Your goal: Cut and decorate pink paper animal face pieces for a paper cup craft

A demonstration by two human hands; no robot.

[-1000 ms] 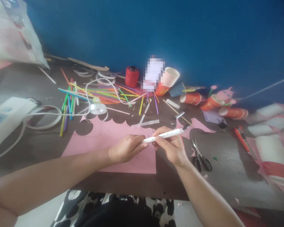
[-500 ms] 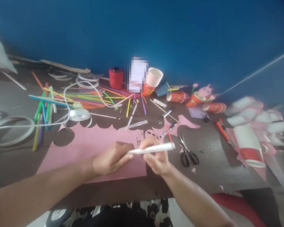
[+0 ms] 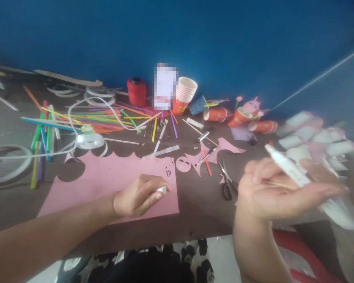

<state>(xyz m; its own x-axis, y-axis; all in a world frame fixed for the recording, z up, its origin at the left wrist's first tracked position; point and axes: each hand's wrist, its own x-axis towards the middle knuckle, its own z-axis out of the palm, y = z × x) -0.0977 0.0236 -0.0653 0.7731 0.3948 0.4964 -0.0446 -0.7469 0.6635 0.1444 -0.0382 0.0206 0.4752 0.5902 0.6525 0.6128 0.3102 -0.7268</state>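
Note:
My left hand (image 3: pixel 135 196) rests on a large pink sheet of paper (image 3: pixel 97 177) with scalloped cuts along its far edge. Between its thumb and fingers is a small white marker cap (image 3: pixel 162 190). A few dark pen marks (image 3: pixel 168 171) show near the sheet's right corner. Raised at the right, my right hand (image 3: pixel 271 192) grips an uncapped white marker (image 3: pixel 289 167), with its tip pointing up and left; motion blurs the fingers. Black-handled scissors (image 3: pixel 228 182) lie left of this hand, partly hidden by it. A small pink cut-out with dark eye shapes (image 3: pixel 183 164) lies beside the sheet.
Coloured straws (image 3: pixel 106 120) and a clear coiled tube (image 3: pixel 90 140) lie at the left. Behind stand a red spool (image 3: pixel 137 93) and stacked paper cups (image 3: pixel 187 89). Pink scraps (image 3: pixel 222 151) and pens lie mid-table. White cup shapes (image 3: pixel 315 133) are heaped at the right.
The marker and its cap have come apart. My right hand has swung right and up with the marker, while my left hand keeps the cap over the pink sheet. The view has shifted slightly.

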